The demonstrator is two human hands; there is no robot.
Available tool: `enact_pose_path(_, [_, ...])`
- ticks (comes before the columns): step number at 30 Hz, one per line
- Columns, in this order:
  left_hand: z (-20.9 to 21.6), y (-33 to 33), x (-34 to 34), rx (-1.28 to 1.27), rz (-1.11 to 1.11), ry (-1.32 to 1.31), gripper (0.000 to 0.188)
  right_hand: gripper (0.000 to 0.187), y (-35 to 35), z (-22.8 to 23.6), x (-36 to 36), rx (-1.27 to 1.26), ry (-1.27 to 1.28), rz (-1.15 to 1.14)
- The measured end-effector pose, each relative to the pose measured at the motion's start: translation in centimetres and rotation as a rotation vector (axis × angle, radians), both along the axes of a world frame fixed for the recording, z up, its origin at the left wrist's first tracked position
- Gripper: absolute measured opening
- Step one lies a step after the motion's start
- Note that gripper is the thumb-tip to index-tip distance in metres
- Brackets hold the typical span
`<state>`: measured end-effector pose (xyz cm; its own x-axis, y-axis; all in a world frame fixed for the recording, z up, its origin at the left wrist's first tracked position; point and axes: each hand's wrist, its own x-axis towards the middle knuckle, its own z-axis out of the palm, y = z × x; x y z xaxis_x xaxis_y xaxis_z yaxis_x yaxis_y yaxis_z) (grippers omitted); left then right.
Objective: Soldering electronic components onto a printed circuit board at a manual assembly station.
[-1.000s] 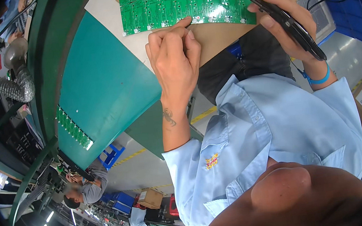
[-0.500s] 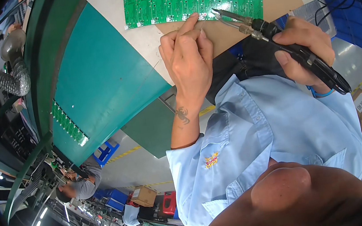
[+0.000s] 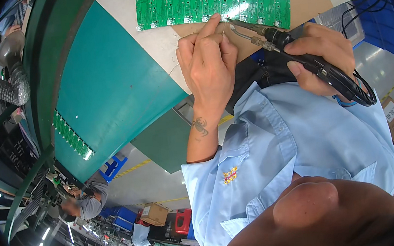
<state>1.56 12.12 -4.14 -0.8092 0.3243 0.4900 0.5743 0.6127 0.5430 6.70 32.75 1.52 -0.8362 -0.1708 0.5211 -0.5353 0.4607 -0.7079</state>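
A large green circuit-board panel (image 3: 174, 9) lies on brown and white sheets at the top. My left hand (image 3: 210, 65) rests at its near edge, the index fingertip on the board. The thumb and other fingers are curled together; a thin pale sliver shows near the thumb tip, too small to name. My right hand (image 3: 321, 58) is wrapped round a black soldering iron (image 3: 316, 63) with a thin metal feed tube (image 3: 248, 38) beside its tip. The iron's tip points left and is close to the board's near edge, just right of my left index fingertip.
A teal mat (image 3: 115, 88) covers the table to the left, with a narrow green board strip (image 3: 72, 137) on it. A fume hose (image 3: 6, 89) stands at the far left. Black cables (image 3: 366, 9) hang by a blue bin (image 3: 385, 28). Another person (image 3: 87, 203) sits farther off.
The soldering iron has shifted left and slightly down, bringing its tip nearer my left fingertips. The panel appears slightly farther right. My left hand stays at the board's edge, its thumb slightly lower.
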Motion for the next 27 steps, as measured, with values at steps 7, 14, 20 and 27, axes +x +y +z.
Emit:
enact_pose_path(7, [0.01,0.01,-0.02,0.008,0.005,0.006,0.019,0.019,-0.08,0.15,-0.07,0.013,-0.023,-0.003])
enact_pose_path(14, [0.04,-0.07,0.04,-0.003,0.002,-0.012,0.019,0.02,-0.15,0.21,-0.04,0.025,-0.041,-0.006])
enact_pose_path(20, [-0.04,-0.08,-0.03,-0.006,0.0,-0.005,0.019,0.021,-0.26,0.15,-0.17,0.029,-0.012,-0.012])
enact_pose_path(27, [-0.27,-0.1,-0.11,0.011,-0.002,0.02,0.019,0.02,-0.23,0.53,-0.02,0.043,-0.034,-0.015])
